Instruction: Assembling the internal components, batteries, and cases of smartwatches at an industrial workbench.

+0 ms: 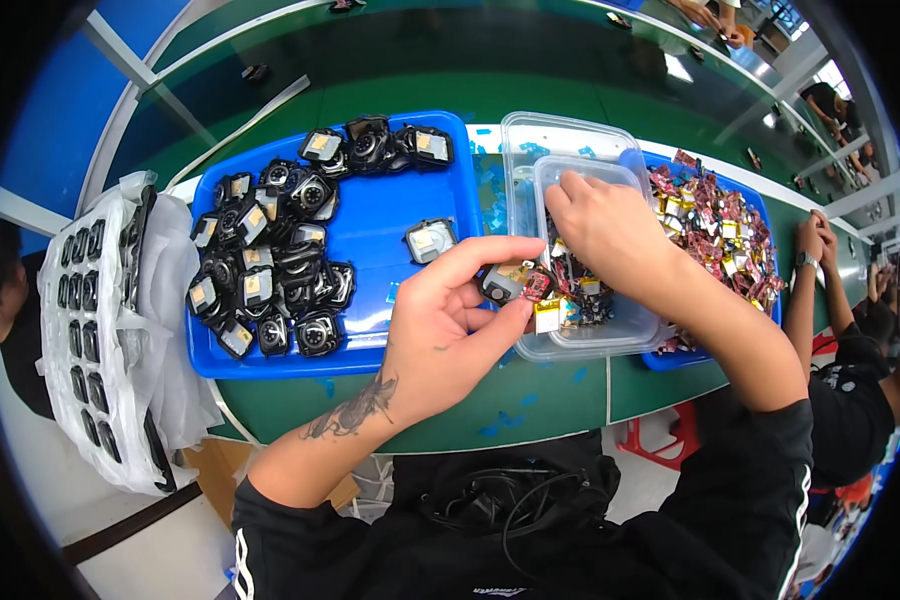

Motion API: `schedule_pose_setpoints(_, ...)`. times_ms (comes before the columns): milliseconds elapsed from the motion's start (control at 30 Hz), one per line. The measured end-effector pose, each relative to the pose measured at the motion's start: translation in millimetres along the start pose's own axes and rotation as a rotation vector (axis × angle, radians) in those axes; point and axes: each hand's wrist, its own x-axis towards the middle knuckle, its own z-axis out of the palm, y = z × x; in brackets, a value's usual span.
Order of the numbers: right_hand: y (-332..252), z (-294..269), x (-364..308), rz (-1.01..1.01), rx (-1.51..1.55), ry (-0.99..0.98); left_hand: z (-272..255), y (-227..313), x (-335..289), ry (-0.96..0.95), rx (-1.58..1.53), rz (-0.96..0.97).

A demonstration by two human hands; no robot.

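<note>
Black device case [500, 284], partly covered, pinched in left hand [438, 325], grip nearly closed. Right hand [610, 222] curled over clear tub [585, 348], fingertips hidden; can't tell if holding anything.

Head-height fisheye view (curved rim) — downward, close above the workbench [560, 400].
</note>
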Motion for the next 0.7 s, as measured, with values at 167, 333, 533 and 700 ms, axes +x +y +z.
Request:
schedule_pose_setpoints(167,-13,-38,-6,0.057,0.331,0.213,-2,2,-2,0.002,0.045,-0.011)
schedule_pose_setpoints(333,-46,-63,-22,-0.020,0.695,0.543,1,5,-4,0.018,0.042,-0.026)
schedule_pose_setpoints(533,-59,-50,-24,-0.127,0.439,0.649,3,6,-3,0.019,-0.053,-0.054)
schedule_pose_setpoints(700,-57,-46,-23,-0.110,0.408,0.606,3,2,-4,0.010,-0.028,-0.021)
